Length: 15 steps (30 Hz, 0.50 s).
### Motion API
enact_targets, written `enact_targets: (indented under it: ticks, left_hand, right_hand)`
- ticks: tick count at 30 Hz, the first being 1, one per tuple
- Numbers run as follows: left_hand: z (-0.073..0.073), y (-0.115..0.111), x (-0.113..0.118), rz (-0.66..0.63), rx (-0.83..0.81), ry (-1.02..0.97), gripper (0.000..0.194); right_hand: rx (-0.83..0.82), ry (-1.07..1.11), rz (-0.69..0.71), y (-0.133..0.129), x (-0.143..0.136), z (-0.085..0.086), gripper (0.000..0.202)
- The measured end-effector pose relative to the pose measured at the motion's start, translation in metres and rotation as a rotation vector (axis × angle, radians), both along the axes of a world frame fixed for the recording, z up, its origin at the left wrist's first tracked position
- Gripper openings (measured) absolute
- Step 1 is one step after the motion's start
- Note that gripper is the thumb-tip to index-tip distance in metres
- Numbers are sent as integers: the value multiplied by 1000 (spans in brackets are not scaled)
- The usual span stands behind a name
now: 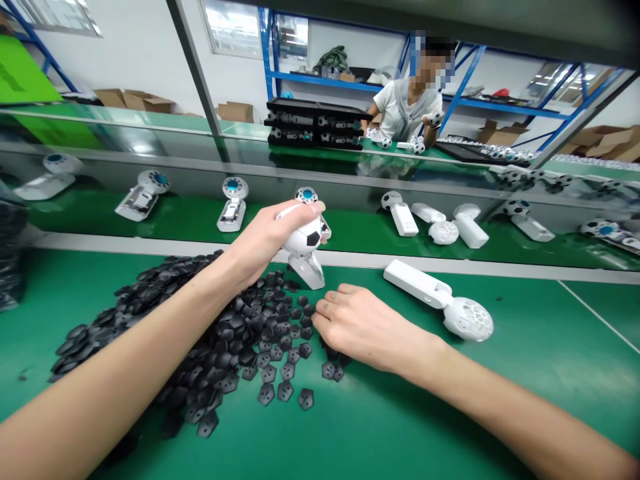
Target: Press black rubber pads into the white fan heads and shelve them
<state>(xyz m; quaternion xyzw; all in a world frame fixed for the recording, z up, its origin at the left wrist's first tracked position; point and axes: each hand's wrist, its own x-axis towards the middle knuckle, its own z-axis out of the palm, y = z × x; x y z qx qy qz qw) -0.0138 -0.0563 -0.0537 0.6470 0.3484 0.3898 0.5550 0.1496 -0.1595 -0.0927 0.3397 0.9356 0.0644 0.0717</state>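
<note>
Fingers of left hand (280, 230) clasp ball unit (301, 242), forearm (145, 353) partly obscuring pentagons (250, 327). Right hand (357, 327) curls, pinch indeterminable, between pentagons and white unit (434, 292).

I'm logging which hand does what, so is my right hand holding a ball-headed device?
No, the left hand holds the ball-headed device, while the right hand is down at the black pentagon pieces.

With our left hand (267, 240) we grip a football-headed device (301, 243) over the green worktop (425, 427). We have our right hand (355, 325), fingers curled down, at the right edge of a heap of black pentagons (235, 333). Farther right lies an all-white device (415, 280); on the far side we see a co-worker (403, 110).
</note>
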Motion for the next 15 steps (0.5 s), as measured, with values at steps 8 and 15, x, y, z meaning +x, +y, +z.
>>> enact_targets:
  ticks: [8,15]
  left_hand:
    - [-11,-5,-1,85,76,-68,36]
    - [-5,-14,-11,209,487,-81,38]
  right_hand:
    - [139,153,-22,7,-8,-23,27]
    - [-81,1089,-99,-2,17,29,10]
